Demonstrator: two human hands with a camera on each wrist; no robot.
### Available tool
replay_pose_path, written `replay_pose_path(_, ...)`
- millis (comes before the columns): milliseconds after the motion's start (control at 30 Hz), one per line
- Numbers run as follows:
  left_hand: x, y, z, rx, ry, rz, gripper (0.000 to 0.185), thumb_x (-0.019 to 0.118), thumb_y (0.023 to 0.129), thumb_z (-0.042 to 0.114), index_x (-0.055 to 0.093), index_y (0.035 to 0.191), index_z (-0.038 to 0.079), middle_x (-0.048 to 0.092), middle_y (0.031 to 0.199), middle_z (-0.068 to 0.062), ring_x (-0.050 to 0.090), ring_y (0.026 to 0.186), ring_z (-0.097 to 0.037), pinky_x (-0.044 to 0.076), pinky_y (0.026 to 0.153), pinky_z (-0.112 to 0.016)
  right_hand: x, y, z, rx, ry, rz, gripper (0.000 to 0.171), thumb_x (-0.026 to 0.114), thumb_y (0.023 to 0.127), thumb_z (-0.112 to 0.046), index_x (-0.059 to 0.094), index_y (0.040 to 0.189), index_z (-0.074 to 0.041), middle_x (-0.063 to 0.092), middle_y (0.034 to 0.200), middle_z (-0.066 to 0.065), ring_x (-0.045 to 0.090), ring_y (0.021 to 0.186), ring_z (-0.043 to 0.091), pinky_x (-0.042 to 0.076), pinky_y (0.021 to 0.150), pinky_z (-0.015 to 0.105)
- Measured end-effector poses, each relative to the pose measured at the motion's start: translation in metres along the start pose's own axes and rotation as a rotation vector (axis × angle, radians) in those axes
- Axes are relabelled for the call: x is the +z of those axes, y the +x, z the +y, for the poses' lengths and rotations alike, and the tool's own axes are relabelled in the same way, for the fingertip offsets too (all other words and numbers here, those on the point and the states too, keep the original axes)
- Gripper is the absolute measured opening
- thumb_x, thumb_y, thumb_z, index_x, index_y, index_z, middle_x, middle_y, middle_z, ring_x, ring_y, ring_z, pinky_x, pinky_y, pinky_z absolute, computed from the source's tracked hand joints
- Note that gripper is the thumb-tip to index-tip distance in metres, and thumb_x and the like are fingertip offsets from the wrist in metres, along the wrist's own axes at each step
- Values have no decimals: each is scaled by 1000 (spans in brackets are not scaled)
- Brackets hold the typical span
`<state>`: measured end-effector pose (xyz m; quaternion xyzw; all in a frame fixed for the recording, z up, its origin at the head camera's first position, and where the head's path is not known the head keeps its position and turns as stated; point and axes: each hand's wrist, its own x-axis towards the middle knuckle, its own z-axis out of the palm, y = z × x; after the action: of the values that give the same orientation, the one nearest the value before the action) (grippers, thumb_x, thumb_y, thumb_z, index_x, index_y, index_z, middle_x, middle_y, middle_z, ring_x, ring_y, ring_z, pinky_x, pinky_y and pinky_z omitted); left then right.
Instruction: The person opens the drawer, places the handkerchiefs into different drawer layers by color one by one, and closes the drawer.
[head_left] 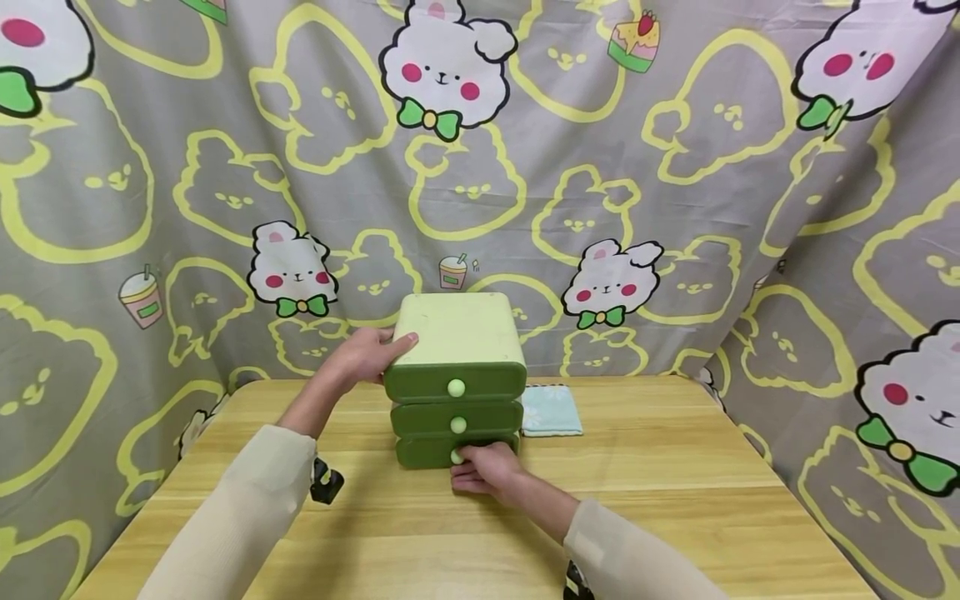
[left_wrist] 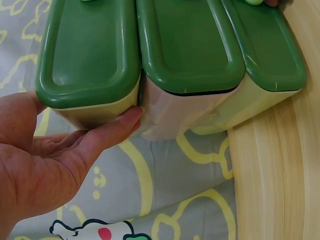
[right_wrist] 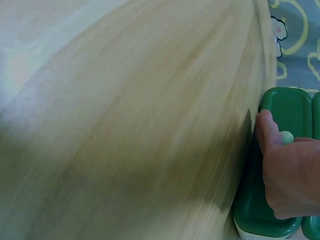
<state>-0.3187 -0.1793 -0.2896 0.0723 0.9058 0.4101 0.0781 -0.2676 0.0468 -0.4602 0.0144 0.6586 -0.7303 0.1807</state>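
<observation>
Green-fronted and pale-topped, a small three-drawer chest [head_left: 456, 379] stands near the back middle of a wooden table [head_left: 675, 492] in the head view, a folded light blue cloth [head_left: 551, 410] lying just beside its right flank and a cartoon-rabbit curtain [head_left: 675, 167] hanging behind. The person's left hand [head_left: 367, 354] rests against the chest's upper left corner, thumb along the top edge, apparently to steady the light box so it does not slide. The right hand [head_left: 486, 468] is down at the bottom drawer [head_left: 435, 451], fingers closed around its pale round knob [head_left: 457, 456], the grip one would take to draw it; the drawer front looks at most slightly forward of the two above, though that is hard to judge from here. A small black object [head_left: 326, 482] sits under the left sleeve, too unclear to name. From the left wrist, the three green drawer fronts [left_wrist: 187, 45] run side by side, and the left hand's fingers [left_wrist: 112, 132] lie fairly straight, pressed flat to the cream side wall beside the top drawer: a bracing touch, not a clasp. From the right wrist, blurred wood grain fills most of the frame; at the right edge the thumb [right_wrist: 266, 131] and fingers pinch the knob [right_wrist: 287, 137] against the green front [right_wrist: 280, 107], which sits low, next to the tabletop.
</observation>
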Motion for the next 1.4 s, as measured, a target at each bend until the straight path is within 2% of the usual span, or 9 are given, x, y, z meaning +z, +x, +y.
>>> replay_pose_path(467, 0, 0, 5, 13, 12, 6, 68, 49, 105, 51, 45, 151, 1, 70, 89, -9, 66, 79, -18, 59, 78, -35, 1, 1, 1, -11, 17, 59, 26, 63, 90, -4, 62, 108, 15, 73, 97, 30, 76, 85, 36, 62, 79, 42)
replay_pose_path(900, -1, -1, 5, -6, 22, 47, 56, 53, 104, 48, 63, 130, -1, 67, 81, -7, 64, 71, -17, 58, 73, -36, 4, 1, 4, -13, 8, 67, 24, 64, 90, -3, 63, 106, 14, 73, 94, 31, 76, 80, 32, 62, 78, 42)
replay_pose_path(1100, -1, -1, 5, -23, 10, 62, 60, 55, 103, 47, 59, 139, -1, 67, 83, -8, 64, 70, -16, 56, 66, -29, 4, 2, 7, -15, 17, 58, 26, 63, 91, -3, 61, 108, 15, 73, 94, 30, 76, 82, 35, 62, 78, 43)
replay_pose_path(1400, 0, -1, 7, -31, 7, 78, 65, 55, 103, 46, 48, 150, 1, 68, 90, -11, 64, 71, -15, 57, 69, -31, 4, 1, 7, -19, 20, 67, 24, 63, 91, -4, 62, 107, 14, 74, 92, 27, 76, 79, 30, 62, 78, 42)
